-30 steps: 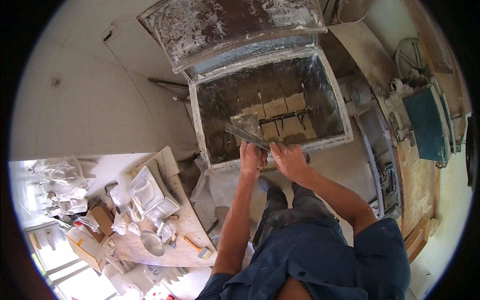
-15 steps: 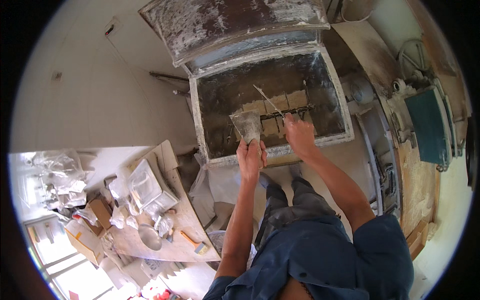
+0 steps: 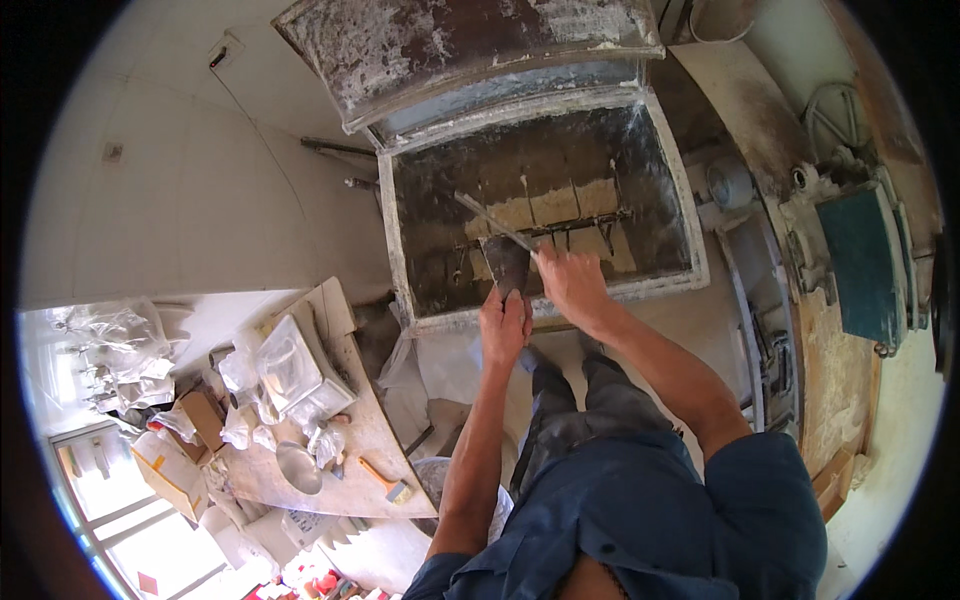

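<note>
the left hand (image 3: pixel 506 325) is closed around the lower end of a scraper (image 3: pixel 508 265), whose blade is dark, flat and widening toward its far end. the right hand (image 3: pixel 573 288) is also closed, its fingers folded over the near end of a thin, straight bar (image 3: pixel 490 222), which looks greyish and dull. the bar slants to the upper left and crosses the far edge of the blade; i cannot tell if the two are touching. both tools are above the near part of a deep trough (image 3: pixel 396 250).

the left forearm rises almost straight from the lower edge, while the right one comes slanting inward from the right, with its elbow bent outward.

the trough has dark, stained walls and a rim crusted with white. at its bottom lies a pale, rough mass (image 3: pixel 595 197), and a dark shaft (image 3: pixel 590 222) with thin prongs runs across. behind stands a raised lid (image 3: pixel 480 50), brown and patched with white.
</note>
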Tool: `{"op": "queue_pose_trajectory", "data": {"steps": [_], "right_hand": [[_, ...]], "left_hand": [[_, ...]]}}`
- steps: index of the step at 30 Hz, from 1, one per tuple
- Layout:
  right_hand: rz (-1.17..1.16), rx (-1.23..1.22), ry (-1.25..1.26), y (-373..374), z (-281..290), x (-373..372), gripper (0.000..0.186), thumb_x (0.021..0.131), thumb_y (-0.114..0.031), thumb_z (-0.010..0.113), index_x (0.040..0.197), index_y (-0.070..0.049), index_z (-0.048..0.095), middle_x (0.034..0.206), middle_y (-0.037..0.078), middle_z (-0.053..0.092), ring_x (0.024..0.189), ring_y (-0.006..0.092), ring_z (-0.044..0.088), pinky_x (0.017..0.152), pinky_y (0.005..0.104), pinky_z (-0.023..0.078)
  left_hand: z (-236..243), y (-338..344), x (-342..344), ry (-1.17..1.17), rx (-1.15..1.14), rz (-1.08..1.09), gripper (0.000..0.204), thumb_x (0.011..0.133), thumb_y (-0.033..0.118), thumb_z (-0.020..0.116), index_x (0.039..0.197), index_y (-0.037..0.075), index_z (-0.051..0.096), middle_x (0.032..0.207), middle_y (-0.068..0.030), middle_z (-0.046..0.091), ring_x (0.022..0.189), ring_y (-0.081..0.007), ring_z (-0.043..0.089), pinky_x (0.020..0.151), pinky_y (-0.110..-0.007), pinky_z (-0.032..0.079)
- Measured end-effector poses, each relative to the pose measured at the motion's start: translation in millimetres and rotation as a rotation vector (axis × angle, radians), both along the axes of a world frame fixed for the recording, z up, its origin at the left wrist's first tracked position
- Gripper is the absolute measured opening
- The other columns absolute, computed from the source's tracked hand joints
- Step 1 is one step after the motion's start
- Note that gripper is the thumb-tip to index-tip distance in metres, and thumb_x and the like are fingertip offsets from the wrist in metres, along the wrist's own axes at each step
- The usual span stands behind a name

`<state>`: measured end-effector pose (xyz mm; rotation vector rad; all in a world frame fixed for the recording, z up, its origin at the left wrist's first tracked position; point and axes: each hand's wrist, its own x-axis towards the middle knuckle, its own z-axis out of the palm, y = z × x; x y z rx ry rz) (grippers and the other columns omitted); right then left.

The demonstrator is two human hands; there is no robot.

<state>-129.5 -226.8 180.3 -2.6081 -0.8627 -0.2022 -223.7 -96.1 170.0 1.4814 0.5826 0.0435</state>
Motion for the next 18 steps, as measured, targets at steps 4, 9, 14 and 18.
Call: {"op": "queue_pose_trajectory", "data": {"steps": [4, 9, 14, 18], "right_hand": [[0.313, -0.001, 0.101, -2.6, -19.0, 1.4, 0.02, 0.09, -0.011, 0.071, 0.105, -0.001, 0.062, 0.066, 0.011, 0.067, 0.058, 0.0272, 0.071, 0.05, 0.0421, 0.052], [-0.047, 0.089, 0.232, -0.3, -40.1, 30.6, 0.011, 0.098, -0.014, 0.066, 0.097, -0.004, 0.061, 0.071, 0.015, 0.066, 0.067, 0.035, 0.07, 0.057, 0.0488, 0.054], [-0.279, 1.054, 1.202, -4.0, -41.0, 59.6, 0.035, 0.109, -0.032, 0.061, 0.083, -0.01, 0.054, 0.06, -0.001, 0.05, 0.048, 0.0151, 0.054, 0.046, 0.037, 0.045], [-0.398, 1.206, 1.639, 4.8, -32.4, 59.0, 0.037, 0.11, -0.036, 0.061, 0.082, -0.015, 0.049, 0.06, -0.003, 0.048, 0.049, 0.0127, 0.048, 0.045, 0.0328, 0.04]], "left_hand": [[-5.1, 5.4, 4.1, -0.063, -0.075, 0.011, 0.018, 0.109, 0.015, 0.049, 0.099, 0.004, 0.058, 0.07, -0.0027, 0.058, 0.047, -0.0096, 0.05, 0.04, -0.029, 0.038], [-11.3, 11.9, -3.3, -0.011, -0.123, 0.01, 0.016, 0.109, 0.014, 0.05, 0.104, 0.003, 0.06, 0.074, -0.0061, 0.062, 0.048, -0.011, 0.052, 0.041, -0.031, 0.041], [-11.3, 14.6, -7.7, -0.001, -0.224, 0.084, 0.014, 0.109, 0.015, 0.051, 0.106, 0.004, 0.06, 0.078, -0.007, 0.064, 0.048, -0.0108, 0.052, 0.041, -0.03, 0.041], [-12.3, 3.9, -1.0, 0.001, -0.232, 0.048, 0.014, 0.109, 0.014, 0.05, 0.108, 0.004, 0.06, 0.076, -0.005, 0.062, 0.047, -0.0096, 0.051, 0.041, -0.028, 0.039]]}}
